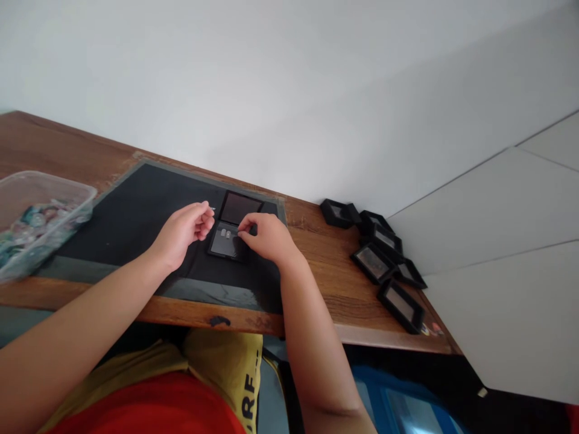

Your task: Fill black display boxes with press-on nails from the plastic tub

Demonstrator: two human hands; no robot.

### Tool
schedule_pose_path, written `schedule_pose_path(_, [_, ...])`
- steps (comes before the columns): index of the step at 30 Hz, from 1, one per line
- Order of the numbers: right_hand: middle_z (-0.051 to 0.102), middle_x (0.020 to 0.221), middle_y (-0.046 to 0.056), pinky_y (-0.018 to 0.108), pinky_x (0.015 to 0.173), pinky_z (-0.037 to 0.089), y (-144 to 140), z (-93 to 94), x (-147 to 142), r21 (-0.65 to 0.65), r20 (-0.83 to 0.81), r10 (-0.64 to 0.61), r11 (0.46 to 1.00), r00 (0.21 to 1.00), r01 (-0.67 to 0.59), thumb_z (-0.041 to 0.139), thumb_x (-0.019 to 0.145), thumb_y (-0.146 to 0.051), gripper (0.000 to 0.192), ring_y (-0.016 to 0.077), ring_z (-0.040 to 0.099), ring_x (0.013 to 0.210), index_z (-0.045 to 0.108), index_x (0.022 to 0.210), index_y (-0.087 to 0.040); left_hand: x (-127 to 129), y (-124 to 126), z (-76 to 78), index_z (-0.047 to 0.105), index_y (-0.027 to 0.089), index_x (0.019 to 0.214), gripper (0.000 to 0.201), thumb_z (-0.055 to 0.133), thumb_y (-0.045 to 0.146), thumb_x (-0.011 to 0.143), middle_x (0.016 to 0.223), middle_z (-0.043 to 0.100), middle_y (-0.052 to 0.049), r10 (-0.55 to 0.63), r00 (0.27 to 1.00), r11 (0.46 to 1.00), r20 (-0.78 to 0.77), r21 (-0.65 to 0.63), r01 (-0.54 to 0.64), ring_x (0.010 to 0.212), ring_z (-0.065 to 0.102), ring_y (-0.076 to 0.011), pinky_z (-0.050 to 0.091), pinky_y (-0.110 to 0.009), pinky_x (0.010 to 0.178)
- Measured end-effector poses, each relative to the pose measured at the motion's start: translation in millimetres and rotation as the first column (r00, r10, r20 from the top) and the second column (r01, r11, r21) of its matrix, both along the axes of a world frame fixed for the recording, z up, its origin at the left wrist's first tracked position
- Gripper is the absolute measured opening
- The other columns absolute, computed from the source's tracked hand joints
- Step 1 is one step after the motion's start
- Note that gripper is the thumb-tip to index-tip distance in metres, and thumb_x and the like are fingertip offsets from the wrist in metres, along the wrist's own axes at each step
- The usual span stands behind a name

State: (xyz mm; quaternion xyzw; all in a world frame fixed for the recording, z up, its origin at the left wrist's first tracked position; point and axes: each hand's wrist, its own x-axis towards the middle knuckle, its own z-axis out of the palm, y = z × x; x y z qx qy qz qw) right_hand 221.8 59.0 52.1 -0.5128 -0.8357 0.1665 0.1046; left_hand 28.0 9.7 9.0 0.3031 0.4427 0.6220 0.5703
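An open black hinged display case (225,240) lies on a black mat (136,211), its lid (239,208) tipped back toward the wall. Two small pale pieces (225,232) rest on its grey inner film. My right hand (266,236) rests on the case's right side, fingertips pressed on the film. My left hand (185,228) hovers just left of the case, fingers pinched around something tiny and pale that I cannot identify.
A clear plastic tub (40,211) of small coloured pieces stands at the left on the wooden table (325,265). Several closed black display cases (384,259) lie along the right end. A white wall runs behind the table.
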Motion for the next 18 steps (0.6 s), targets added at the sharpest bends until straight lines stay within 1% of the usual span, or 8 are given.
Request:
schedule_pose_path(4, [0.082, 0.094, 0.0, 0.028, 0.07, 0.04, -0.5, -3.4, -3.1, 0.016, -0.05, 0.045, 0.999, 0.998, -0.045, 0.071, 0.087, -0.019, 0.01, 0.0147, 0.065, 0.078, 0.079, 0.092, -0.023, 0.1, -0.8, 0.7, 0.064, 0.017, 0.078, 0.026, 0.07, 0.042, 0.084, 0.066, 0.056, 0.0, -0.001, 1.0, 1.0, 0.004, 0.007, 0.001, 0.057, 0.046, -0.0118, 0.037, -0.022, 0.053])
schedule_pose_path(9, [0.082, 0.093, -0.001, 0.028, 0.075, 0.042, -0.9, -4.5, -4.2, -0.039, -0.013, 0.056, 0.998, 0.998, -0.056, 0.074, 0.085, -0.017, 0.008, 0.0165, 0.07, 0.087, 0.078, 0.085, -0.023, -0.5, -0.7, -0.4, 0.064, 0.017, 0.078, 0.029, 0.072, 0.044, 0.081, 0.066, 0.056, 0.0, 0.014, 1.0, 1.0, -0.01, 0.004, -0.014, 0.058, 0.046, -0.0114, 0.037, -0.022, 0.054])
schedule_pose_path(12, [0.082, 0.092, -0.001, 0.028, 0.074, 0.043, -2.1, -0.9, -2.9, -0.081, 0.01, 0.043, 0.996, 0.999, -0.042, 0.075, 0.083, -0.016, 0.007, 0.0164, 0.071, 0.086, 0.078, 0.083, -0.023, -0.7, 0.1, -1.3, 0.064, 0.017, 0.077, 0.029, 0.072, 0.045, 0.08, 0.066, 0.056, 0.0, 0.008, 1.0, 1.0, -0.012, 0.01, -0.007, 0.058, 0.046, -0.0116, 0.037, -0.023, 0.055])
schedule_pose_path(15, [0.081, 0.092, 0.0, 0.028, 0.073, 0.044, -2.5, 2.1, -0.8, -0.119, 0.028, 0.054, 0.992, 0.998, -0.05, 0.077, 0.083, -0.017, 0.005, 0.0158, 0.07, 0.084, 0.077, 0.084, -0.022, -0.9, 0.7, -2.2, 0.064, 0.017, 0.077, 0.03, 0.072, 0.046, 0.08, 0.066, 0.056, 0.0, 0.0, 1.0, 1.0, -0.015, 0.013, 0.0, 0.058, 0.045, -0.0117, 0.036, -0.023, 0.055])
schedule_pose_path(18, [0.081, 0.096, 0.001, 0.028, 0.076, 0.046, -2.2, 2.8, 0.8, -0.129, 0.034, 0.06, 0.99, 0.998, -0.056, 0.081, 0.081, -0.02, 0.007, 0.0165, 0.071, 0.089, 0.077, 0.087, -0.021, -1.0, 0.4, -2.3, 0.064, 0.017, 0.078, 0.029, 0.072, 0.045, 0.081, 0.067, 0.057, 0.0, 0.002, 1.0, 1.0, -0.022, 0.012, -0.002, 0.059, 0.046, -0.0116, 0.037, -0.023, 0.056])
